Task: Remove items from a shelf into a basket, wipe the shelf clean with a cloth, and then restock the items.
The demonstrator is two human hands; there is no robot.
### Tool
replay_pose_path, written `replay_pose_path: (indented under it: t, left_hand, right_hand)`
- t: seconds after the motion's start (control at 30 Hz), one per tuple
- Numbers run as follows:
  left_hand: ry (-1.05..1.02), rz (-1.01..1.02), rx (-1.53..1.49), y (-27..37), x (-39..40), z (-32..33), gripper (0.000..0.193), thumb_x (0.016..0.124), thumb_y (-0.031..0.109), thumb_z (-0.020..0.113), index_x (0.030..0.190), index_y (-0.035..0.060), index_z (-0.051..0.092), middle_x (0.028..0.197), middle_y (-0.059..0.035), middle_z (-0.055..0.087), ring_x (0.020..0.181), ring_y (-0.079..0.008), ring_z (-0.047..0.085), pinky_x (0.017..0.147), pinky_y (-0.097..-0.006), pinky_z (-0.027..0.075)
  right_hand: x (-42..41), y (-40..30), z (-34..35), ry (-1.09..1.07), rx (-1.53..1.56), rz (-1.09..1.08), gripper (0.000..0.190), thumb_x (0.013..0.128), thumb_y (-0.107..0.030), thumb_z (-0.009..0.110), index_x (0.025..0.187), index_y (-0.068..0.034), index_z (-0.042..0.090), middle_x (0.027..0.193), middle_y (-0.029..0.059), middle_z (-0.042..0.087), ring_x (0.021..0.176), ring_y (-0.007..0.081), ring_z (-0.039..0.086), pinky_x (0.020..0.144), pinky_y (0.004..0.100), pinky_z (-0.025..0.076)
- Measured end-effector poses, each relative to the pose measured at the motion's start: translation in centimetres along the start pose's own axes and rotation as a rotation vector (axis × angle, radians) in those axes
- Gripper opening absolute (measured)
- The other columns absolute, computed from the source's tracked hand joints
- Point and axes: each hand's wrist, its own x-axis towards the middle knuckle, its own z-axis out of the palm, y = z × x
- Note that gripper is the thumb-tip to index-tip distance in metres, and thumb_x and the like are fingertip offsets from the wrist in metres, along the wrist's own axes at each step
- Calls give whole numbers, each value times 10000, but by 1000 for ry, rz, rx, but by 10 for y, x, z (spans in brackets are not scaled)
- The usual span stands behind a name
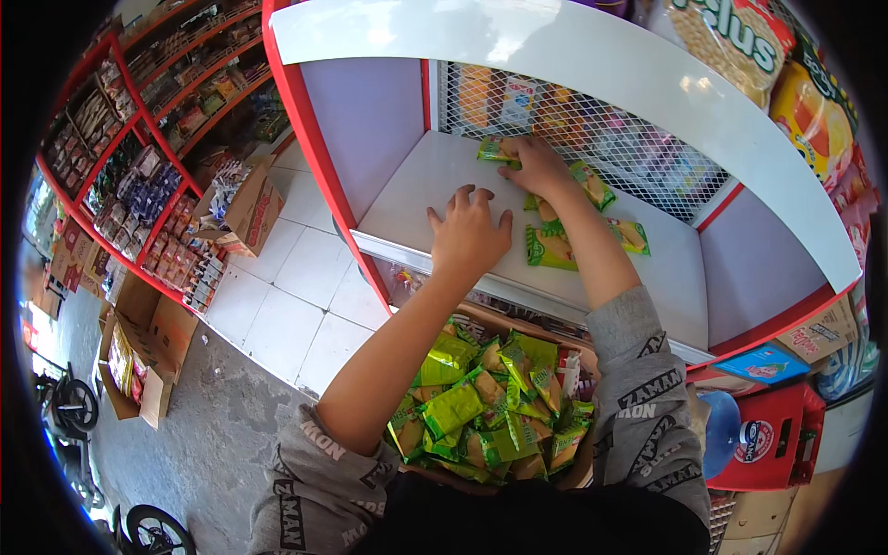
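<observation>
My right hand point(535, 166) reaches to the back of a white display shelf point(409, 191), its fingers curled over the right end of a green snack packet point(490, 148). My left hand point(469, 232) hovers around the shelf's front part, fingers spread and holding nothing. Beside and partly under my right forearm lie several more green packets, among them one near the mesh point(592, 186), one at the front point(549, 247) and one to the right point(630, 236). Below the shelf, close to my body, a cardboard box point(588, 463) is heaped with similar green packets point(479, 402).
Wire mesh point(583, 125) backs the shelf, with colourful packages behind it. A white curved panel point(485, 35) arches overhead. At left stand red racks point(139, 187) and open cartons point(253, 215). To the right is a red crate point(784, 444) near a blue, rounded plastic object point(718, 433).
</observation>
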Motion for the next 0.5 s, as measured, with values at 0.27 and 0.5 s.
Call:
replay_pose_path:
  t: [0.27,0.5]
  left_hand:
    - [-50,0,49,-2,1,0,393,816,350,535,1124,106,523,1204,-106,477,1136,-288,468,1005,-566,241]
    - [-24,-11,35,-2,1,1,370,806,338,545,1094,105,542,1174,-104,499,1108,-285,488,999,-557,255]
  right_hand:
    - [-2,3,-9,-106,-124,-29,588,695,-460,673,1144,-114,516,1133,116,556,1111,302,483,906,424,414]
    - [-19,-3,-13,-210,8,-27,404,786,-338,604,1080,-65,557,1073,131,583,1007,293,559,850,391,445]
